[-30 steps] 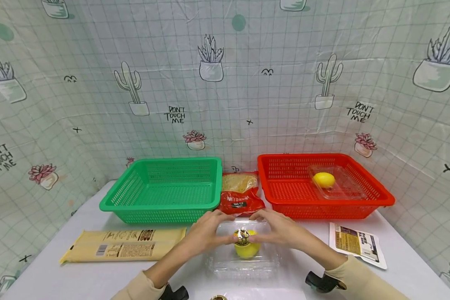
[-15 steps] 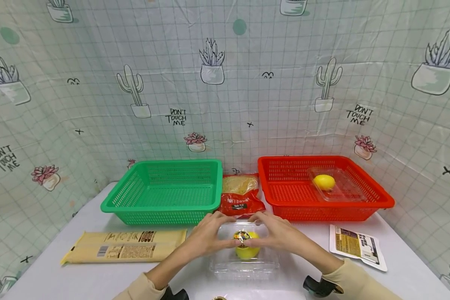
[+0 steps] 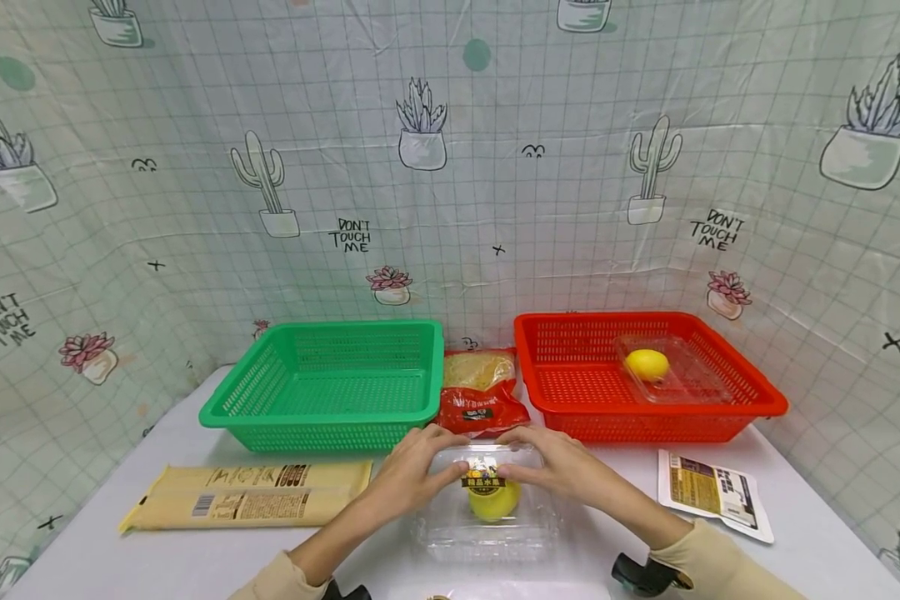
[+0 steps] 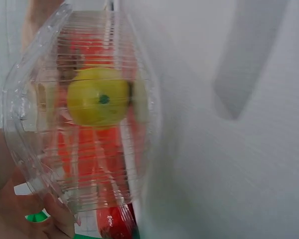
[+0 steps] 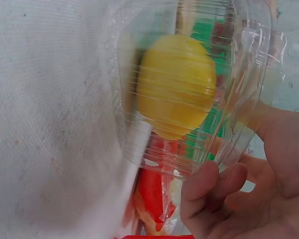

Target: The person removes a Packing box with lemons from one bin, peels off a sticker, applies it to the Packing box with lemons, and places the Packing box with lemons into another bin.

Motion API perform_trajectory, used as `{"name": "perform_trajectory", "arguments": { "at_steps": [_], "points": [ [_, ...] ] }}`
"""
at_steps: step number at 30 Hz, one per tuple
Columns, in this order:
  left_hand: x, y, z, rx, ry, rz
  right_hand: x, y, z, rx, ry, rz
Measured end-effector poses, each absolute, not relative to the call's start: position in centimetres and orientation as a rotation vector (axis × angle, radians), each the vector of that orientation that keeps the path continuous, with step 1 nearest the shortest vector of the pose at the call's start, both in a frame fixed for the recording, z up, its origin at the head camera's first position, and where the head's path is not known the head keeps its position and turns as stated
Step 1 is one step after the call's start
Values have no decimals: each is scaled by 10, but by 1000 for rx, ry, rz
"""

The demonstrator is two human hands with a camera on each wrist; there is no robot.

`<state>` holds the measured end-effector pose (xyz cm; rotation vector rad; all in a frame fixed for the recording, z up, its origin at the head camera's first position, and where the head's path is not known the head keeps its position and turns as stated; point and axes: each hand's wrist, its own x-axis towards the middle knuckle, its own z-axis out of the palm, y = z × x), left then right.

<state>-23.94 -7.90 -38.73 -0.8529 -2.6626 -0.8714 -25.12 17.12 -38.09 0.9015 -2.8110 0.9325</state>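
Note:
A clear plastic clamshell box stands on the table in front of me, with a yellow lemon inside. A black and gold sticker lies on its lid. My left hand grips the far left part of the box, and my right hand grips the far right part. Both thumbs reach inward over the lid to the sticker's edges. Through the ribbed wall, both wrist views show the lemon. Curled fingers touch the box's corner in the right wrist view.
Behind stand a green basket and a red basket; the red one holds another lemon in a clear box. A red food packet lies between them. A beige package lies left, a white pouch right.
The thumbs have spread slightly apart, and the sticker now shows flatter and more readable, with less glare. The box and both hands stay in nearly the same place.

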Motion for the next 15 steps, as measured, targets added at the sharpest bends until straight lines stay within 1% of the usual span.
{"name": "perform_trajectory", "arguments": {
  "at_steps": [7, 15],
  "points": [
    [-238, -86, -388, -816, -2622, -952, -246, 171, -374, 797, -2860, 935],
    [-233, -106, -389, -752, -2662, -1082, -230, 186, -363, 713, -2888, 898]
  ]
}}
